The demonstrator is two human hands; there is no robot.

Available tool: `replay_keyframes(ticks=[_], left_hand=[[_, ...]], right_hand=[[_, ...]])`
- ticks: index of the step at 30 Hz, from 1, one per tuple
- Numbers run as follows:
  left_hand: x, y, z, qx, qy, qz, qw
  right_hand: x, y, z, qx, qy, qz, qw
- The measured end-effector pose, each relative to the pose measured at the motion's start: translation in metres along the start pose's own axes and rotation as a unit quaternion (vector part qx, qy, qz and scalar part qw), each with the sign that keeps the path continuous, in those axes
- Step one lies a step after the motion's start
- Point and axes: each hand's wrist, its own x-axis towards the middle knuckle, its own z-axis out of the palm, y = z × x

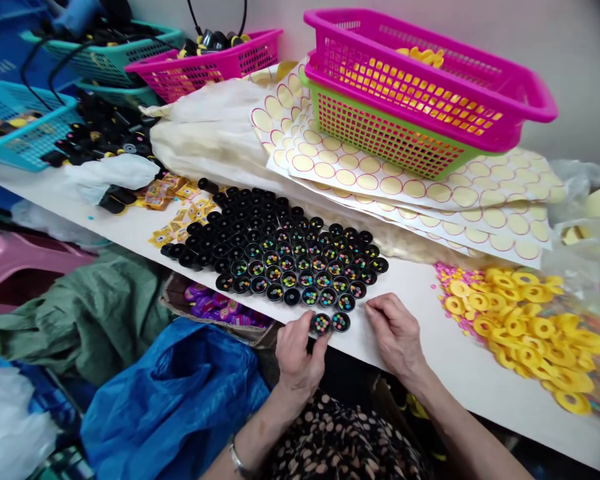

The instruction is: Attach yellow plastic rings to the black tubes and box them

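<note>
My left hand [301, 353] has its thumb and fingers round a small black cup [321, 324] that holds coloured pellets. A second black cup [340, 322] with pellets stands upright right beside it. My right hand [396, 332] is just right of the cups, low over the table, thumb and fingertips pinched together; whatever is between them is hidden or too small to name. Beyond both hands is a dense group of black cups [290, 279], many with coloured pellets inside, while those at the left look dark inside.
Yellow rings [540, 327] and pink pellets [447, 273] are heaped at the right of the white table [410, 280]. Behind lie sticker sheets [375, 180] under stacked pink [430, 87] and green baskets [380, 133]. Small yellow packets [180, 217] lie left; a blue bag [175, 393] hangs below.
</note>
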Motion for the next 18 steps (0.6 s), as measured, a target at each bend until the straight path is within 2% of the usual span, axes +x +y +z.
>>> replay_keyframes(ticks=[7, 13, 18], left_hand=[[0.001, 0.0, 0.001, -0.007, -0.003, -0.009, 1.0], [0.001, 0.0, -0.002, -0.022, 0.003, -0.004, 1.0], [-0.002, -0.004, -0.012, -0.05, 0.041, 0.03, 0.997]], right_hand=[[0.006, -0.022, -0.003, 0.04, -0.003, -0.011, 0.999], [0.01, -0.025, -0.002, 0.046, -0.011, -0.016, 0.999], [0.011, -0.023, -0.003, 0.044, -0.011, -0.019, 0.999]])
